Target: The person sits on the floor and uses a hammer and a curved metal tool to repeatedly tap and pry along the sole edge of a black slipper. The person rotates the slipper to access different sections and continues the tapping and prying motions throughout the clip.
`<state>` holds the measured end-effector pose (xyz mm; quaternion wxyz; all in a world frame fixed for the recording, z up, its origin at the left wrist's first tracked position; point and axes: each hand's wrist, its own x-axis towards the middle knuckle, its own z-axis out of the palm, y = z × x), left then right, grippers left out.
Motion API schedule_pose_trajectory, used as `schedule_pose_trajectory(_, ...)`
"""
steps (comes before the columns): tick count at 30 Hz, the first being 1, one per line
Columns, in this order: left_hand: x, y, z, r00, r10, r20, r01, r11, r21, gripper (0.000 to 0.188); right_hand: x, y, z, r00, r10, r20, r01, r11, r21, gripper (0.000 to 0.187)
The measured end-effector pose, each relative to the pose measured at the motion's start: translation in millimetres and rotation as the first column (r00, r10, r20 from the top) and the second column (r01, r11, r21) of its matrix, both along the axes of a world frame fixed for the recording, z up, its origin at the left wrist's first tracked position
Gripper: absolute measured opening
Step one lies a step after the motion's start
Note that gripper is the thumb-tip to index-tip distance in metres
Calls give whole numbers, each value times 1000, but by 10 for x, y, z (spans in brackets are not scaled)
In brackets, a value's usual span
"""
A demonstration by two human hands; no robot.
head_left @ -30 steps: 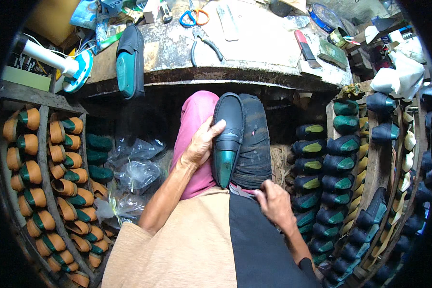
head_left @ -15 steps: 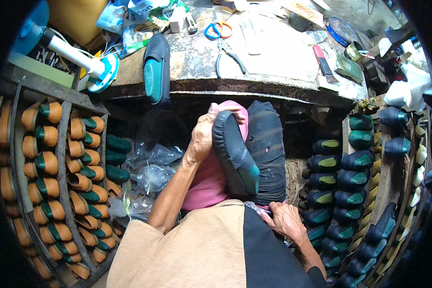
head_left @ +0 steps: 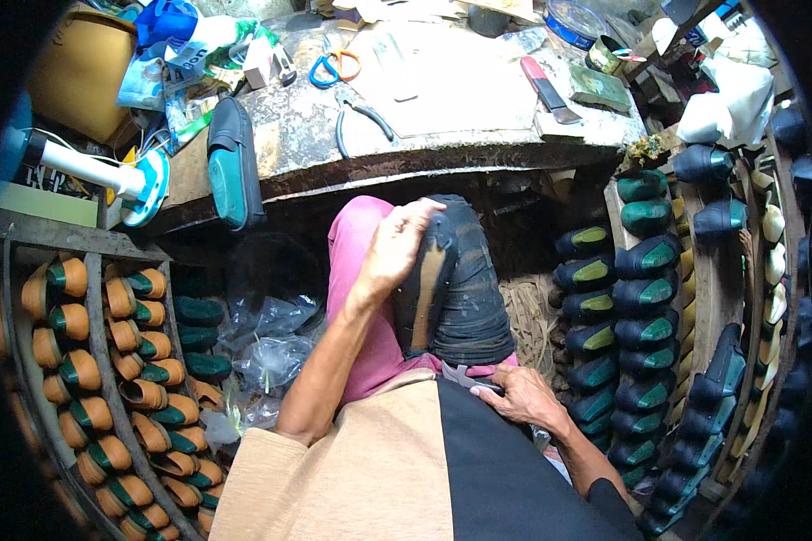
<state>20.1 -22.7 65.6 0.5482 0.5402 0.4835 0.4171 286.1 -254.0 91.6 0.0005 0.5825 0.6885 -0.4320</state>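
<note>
In my lap, a dark slip-on shoe (head_left: 415,311) leans on edge against my black-covered right thigh (head_left: 469,298). A tan-brown patch shows along the side turned toward me. My left hand (head_left: 399,248) is closed over the shoe's far end. Low in the lap, my right hand (head_left: 525,395) has its fingers curled round a grey, metal-looking tool (head_left: 465,376); its exact kind cannot be made out. The shoe's near end comes close to the tool without visibly touching it.
Ahead is a worn workbench (head_left: 289,135) with a finished shoe (head_left: 233,167), pliers (head_left: 359,124), scissors (head_left: 334,68) and a red-handled knife (head_left: 549,88). Racks of tan shoes (head_left: 90,413) stand left, dark shoes (head_left: 645,334) right. Plastic bags (head_left: 275,361) lie beside my left leg.
My left hand has turned the shoe from its open top and green insole onto its side, lower between my thighs. The grey tool at my right hand shows more. The view has swung right.
</note>
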Motion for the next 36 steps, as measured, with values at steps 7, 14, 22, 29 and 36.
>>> schedule_pose_trajectory(7, -303, -58, -285, 983, -97, 153, 107, 992, -59, 53, 288, 55, -62, 889, -435, -143, 282, 766, -577, 45)
schedule_pose_trajectory(14, -353, -243, 23, 983, -182, 35, 181, 983, 34, 71, 208, 402, 234, 724, -561, -401, 204, 730, -653, 30)
schedule_pose_trajectory(22, -239, -393, 10, 970, -217, 108, 201, 969, 145, 79, -123, 887, 744, 878, -380, -289, 178, 823, -540, 32)
schedule_pose_trajectory(29, -173, -548, 57, 979, -83, 185, 94, 994, -51, 45, -237, 1059, 807, 953, -265, -146, 157, 846, -510, 37)
schedule_pose_trajectory(36, -478, -774, 25, 752, 405, 520, -381, 911, -158, 34, -723, 1008, 452, 818, -393, -420, 82, 802, -592, 39)
